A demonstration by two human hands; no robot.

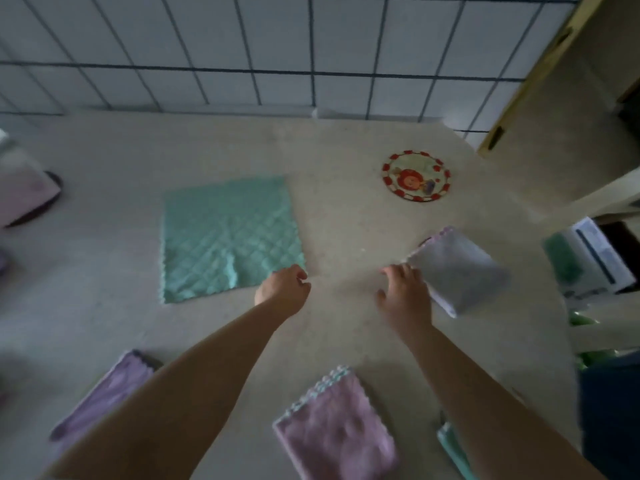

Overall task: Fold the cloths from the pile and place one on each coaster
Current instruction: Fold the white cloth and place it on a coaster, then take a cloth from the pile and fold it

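A teal quilted cloth (228,237) lies spread flat on the beige counter (346,220). My left hand (284,289) sits at its near right corner, fingers curled; whether it pinches the corner I cannot tell. My right hand (405,296) rests against a folded grey-lilac cloth (457,268), which covers a coaster showing only as a red sliver at its far edge. A round red-rimmed coaster (416,175) lies bare at the back right. Folded pink cloths lie near me at the centre (339,427) and at the left (104,393).
A tiled wall (277,46) backs the counter. A pink cloth over a dark object (24,195) sits at the left edge. A white box (588,258) stands beyond the counter's right edge. Part of a teal cloth (453,448) peeks out under my right forearm.
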